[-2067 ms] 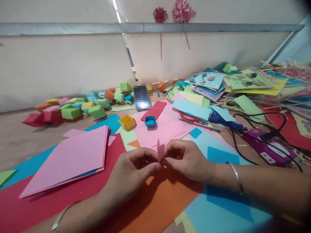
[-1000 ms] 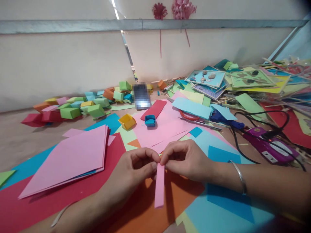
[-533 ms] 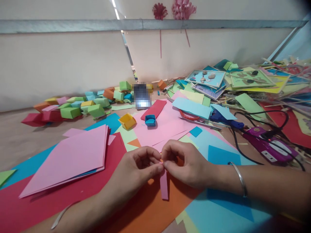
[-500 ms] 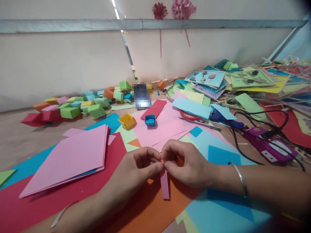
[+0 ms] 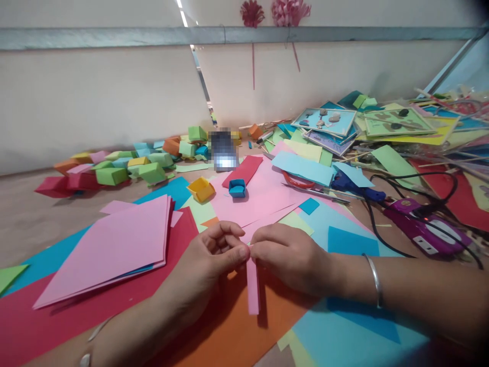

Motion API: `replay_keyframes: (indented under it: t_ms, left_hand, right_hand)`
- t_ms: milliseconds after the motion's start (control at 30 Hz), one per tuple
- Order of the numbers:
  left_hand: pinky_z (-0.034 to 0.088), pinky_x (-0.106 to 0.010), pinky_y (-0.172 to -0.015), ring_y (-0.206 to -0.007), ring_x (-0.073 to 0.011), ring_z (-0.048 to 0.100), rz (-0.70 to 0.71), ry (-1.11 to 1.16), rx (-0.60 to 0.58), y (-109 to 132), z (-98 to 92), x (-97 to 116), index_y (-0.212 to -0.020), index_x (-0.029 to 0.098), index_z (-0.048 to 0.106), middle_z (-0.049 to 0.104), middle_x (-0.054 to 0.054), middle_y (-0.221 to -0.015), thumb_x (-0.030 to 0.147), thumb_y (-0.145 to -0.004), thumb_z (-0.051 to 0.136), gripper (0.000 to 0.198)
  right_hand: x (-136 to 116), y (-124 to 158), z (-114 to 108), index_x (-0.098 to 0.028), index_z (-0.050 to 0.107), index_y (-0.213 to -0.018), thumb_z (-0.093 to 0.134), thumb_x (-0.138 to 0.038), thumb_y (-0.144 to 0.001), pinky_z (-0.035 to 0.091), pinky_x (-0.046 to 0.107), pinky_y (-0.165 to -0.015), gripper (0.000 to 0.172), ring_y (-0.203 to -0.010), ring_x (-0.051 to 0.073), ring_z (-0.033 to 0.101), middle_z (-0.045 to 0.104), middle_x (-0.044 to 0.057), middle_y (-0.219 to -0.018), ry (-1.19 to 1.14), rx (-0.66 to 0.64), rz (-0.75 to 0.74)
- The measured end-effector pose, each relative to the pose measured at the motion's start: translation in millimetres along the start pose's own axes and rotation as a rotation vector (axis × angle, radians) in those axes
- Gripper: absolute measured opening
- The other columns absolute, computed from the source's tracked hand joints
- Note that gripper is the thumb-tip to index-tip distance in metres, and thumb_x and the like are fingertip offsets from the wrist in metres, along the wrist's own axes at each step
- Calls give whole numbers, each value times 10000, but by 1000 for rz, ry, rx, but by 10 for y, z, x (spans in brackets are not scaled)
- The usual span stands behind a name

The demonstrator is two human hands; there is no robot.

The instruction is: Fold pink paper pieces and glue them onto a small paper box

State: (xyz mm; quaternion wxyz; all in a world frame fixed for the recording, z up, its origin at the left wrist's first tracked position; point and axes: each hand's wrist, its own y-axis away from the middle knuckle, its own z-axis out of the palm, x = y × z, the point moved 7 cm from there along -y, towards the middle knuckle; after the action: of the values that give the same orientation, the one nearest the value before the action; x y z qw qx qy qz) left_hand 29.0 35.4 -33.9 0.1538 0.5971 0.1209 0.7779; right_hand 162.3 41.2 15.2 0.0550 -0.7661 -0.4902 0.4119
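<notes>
Over the orange sheet, the right hand pinches the top of a pink paper strip, fingers closed. The left hand sets its thumb there, forefinger raised apart; I can't tell whether it grips.

pale off-white wall right across the back, and a grey metal rail runs side to side along it! a narrow slanting gap splits the panels, bright light showing near the top. far right, a diagonal metal bar edges a bluish panel; below, a dull brown surface meets the wall.
</notes>
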Motion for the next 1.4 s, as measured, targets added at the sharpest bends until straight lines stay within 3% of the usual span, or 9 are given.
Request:
replay_keyframes:
  t_ms: [167,367,467,833,1033,1400]
  left_hand:
    - [428,-183,-562,-573,-83,564,-44,55,44,15,24,-43,-784,196,640,629,39,-613,268,-608,884,309]
    - [453,-224,-603,-626,-126,600,-48,-25,30,12,36,-53,-799,230,666,672,13,-625,310,-606,879,298]
    - [425,-196,-575,-608,-100,568,25,-96,29,-3,14,-5,-763,220,678,651,25,-619,350,-657,849,240]
    - [483,-194,-604,-629,-106,596,206,-259,57,29,53,201,-645,201,706,666,15,-630,315,-640,842,177]
    - [517,-191,-611,-655,-117,635,231,-305,54,51,104,260,-717,206,697,692,15,-680,249,-639,816,149]
    - [481,-181,-540,-601,-112,600,261,-409,36,61,129,286,-696,189,674,674,8,-644,203,-648,758,98]
  right_hand:
    - [24,-14,-108,-185,593,-828,482,-154,-911,498,297,-715,142,-780,156,581,660,72,-845,-125,131,61]
    - [292,14,-47,-170,605,-759,608,-157,-771,496,260,-624,18,-663,124,593,649,21,-743,-501,200,461]
    - [356,39,21,-162,596,-759,644,-209,-756,502,267,-614,67,-660,128,595,643,20,-729,-656,202,555]
    - [350,54,19,-173,569,-827,742,-251,-718,482,240,-593,219,-648,105,572,606,-13,-745,-749,274,553]
    - [339,47,7,-152,655,-786,682,-205,-747,509,287,-709,71,-741,135,617,683,28,-790,-716,260,552]
    - [351,73,9,-149,662,-731,646,-112,-686,469,240,-605,61,-638,102,571,660,-3,-700,-666,220,596]
